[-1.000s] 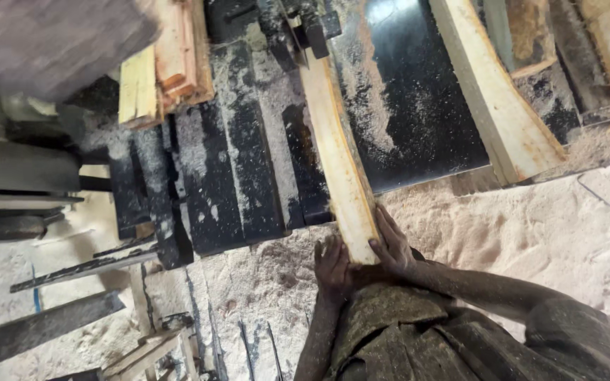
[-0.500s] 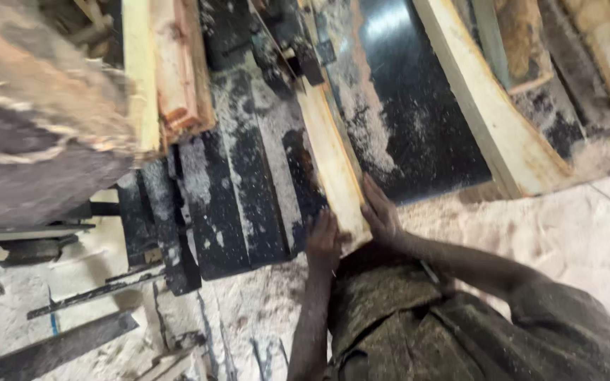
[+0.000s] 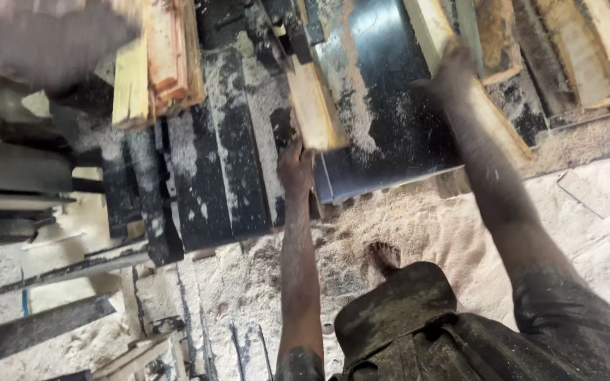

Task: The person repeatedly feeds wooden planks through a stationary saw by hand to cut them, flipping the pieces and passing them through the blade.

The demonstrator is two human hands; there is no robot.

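Two bare hands are out over the saw: the left hand at the end of one short pale wooden plank at about twelve o'clock, the right hand on one long pale wooden beam at one o'clock. One black metal counter dusted with sawdust carries them. At eleven o'clock sits one stack of rough orange-and-yellow wooden boards; how many boards are in it I cannot tell. At two o'clock lie two more pale timber lengths. One bare foot shows on the sawdust-covered floor. At eight o'clock lie two dark flat metal bars.
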